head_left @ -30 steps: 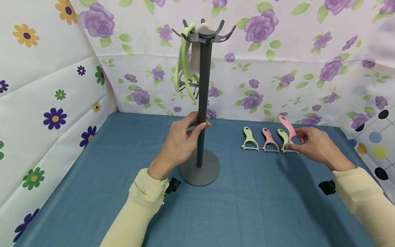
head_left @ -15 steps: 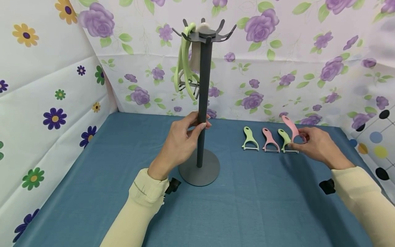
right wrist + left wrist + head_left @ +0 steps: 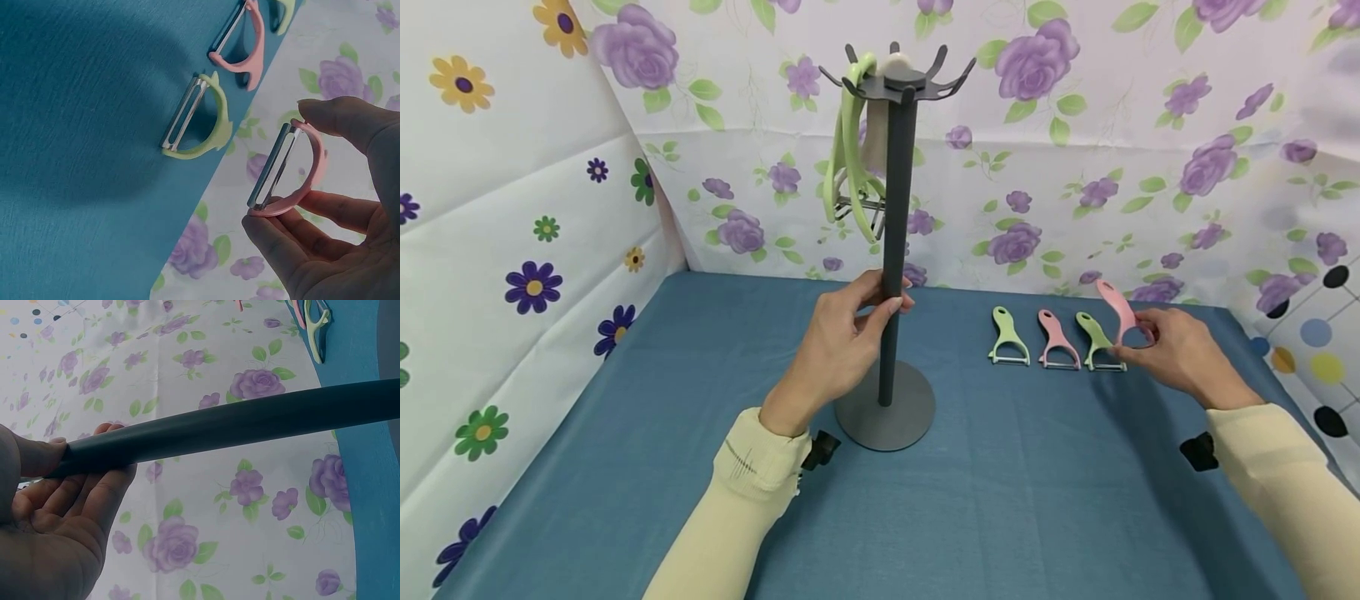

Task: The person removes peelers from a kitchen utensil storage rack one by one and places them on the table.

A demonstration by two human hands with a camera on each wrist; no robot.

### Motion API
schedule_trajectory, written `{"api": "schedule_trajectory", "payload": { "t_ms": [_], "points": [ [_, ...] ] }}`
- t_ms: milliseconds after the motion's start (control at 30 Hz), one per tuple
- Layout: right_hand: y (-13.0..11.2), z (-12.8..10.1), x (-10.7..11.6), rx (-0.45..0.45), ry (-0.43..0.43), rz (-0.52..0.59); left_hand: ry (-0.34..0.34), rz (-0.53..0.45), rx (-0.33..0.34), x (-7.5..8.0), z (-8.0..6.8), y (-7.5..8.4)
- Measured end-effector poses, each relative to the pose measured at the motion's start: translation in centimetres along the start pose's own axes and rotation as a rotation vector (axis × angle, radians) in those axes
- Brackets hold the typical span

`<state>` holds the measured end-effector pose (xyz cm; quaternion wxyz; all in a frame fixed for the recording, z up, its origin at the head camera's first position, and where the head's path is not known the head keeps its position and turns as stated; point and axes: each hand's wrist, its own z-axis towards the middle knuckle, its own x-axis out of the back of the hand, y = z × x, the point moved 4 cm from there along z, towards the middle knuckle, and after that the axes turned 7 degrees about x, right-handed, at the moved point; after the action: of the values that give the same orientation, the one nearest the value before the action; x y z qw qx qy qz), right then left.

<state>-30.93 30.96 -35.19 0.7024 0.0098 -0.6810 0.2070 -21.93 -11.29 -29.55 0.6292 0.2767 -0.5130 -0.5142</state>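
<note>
In the head view my left hand grips the dark grey post of a utensil stand between thumb and fingers, about halfway up. The left wrist view shows thumb and fingers around that post. At the right, my right hand pinches a pink peeler by its blade end, handle pointing up and left. In the right wrist view, thumb and fingertips hold both sides of the pink peeler's curved frame. Just left of that hand lies a green peeler on the blue cloth.
A pink peeler and another green peeler lie in the same row. From the stand's hooks hang a light green utensil with metal parts and a beige-handled one. Flowered sheeting rises behind the blue table.
My right hand has shifted slightly right with the pink peeler, away from the row, uncovering more of the green peeler beside it. The left hand and stand have stayed in place.
</note>
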Motion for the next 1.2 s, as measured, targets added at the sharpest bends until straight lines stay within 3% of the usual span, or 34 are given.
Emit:
{"api": "schedule_trajectory", "payload": {
  "t_ms": [467,1200],
  "points": [
    [1.6,0.0,-0.8,-0.059,0.001,0.017,0.009,-0.014,-0.001,0.2,0.1,-0.2],
    [3.5,0.1,-1.8,-0.142,-0.031,0.044,0.081,0.047,-0.023,0.7,0.3,-0.1]
  ]
}}
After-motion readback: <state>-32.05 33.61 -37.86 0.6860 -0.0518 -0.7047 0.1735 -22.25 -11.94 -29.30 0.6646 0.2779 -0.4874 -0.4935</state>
